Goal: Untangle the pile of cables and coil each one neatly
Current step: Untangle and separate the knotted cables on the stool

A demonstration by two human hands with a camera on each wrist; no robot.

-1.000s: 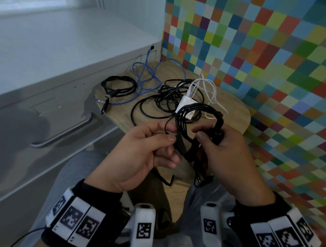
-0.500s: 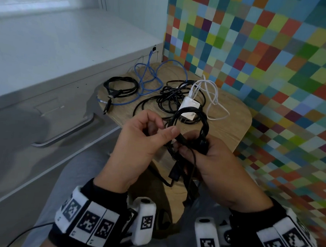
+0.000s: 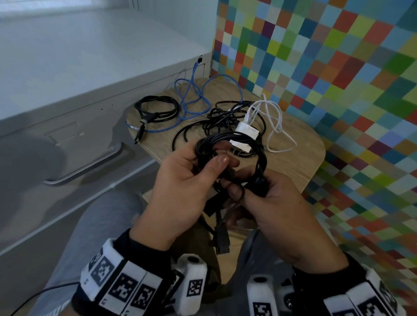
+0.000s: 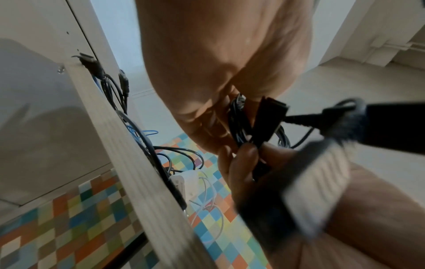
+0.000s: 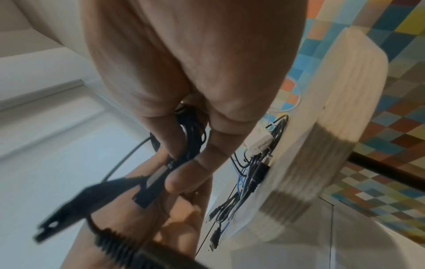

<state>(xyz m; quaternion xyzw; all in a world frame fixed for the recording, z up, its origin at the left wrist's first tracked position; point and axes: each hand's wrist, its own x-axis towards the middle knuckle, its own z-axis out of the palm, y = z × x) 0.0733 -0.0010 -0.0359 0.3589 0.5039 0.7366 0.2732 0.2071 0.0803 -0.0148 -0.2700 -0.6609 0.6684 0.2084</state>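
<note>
Left fingers: thumb and curled fingers clamped on the upper left arc of the black cable coil, centre of the head view; likely pinning the loops so they do not spring apart.
Right fingers: curled round the coil's lower right side, one strand looped over a fingertip; reads as the working hand feeding or tucking the tail.
Left hand: below and left of the coil, palm turned inward.
Right hand: below and right, wrist low, coil held above the lap rather than on the table, probably for free turning.
Loose end: black connector hangs under the hands at lower centre; the left wrist view shows a flat plug beside the bundled strands.
Step in hand: judged to be finishing this coil, tail not yet secured.
Table: wooden top, middle of the frame, behind the hands.
Done: small black coil at the table's left edge, set apart from the heap.
Pending: blue cable upper centre, sprawled; black tangle with white adapter and white cable to the right, overlapping.
Risk: hanging plug may snag and pull loops loose.
</note>
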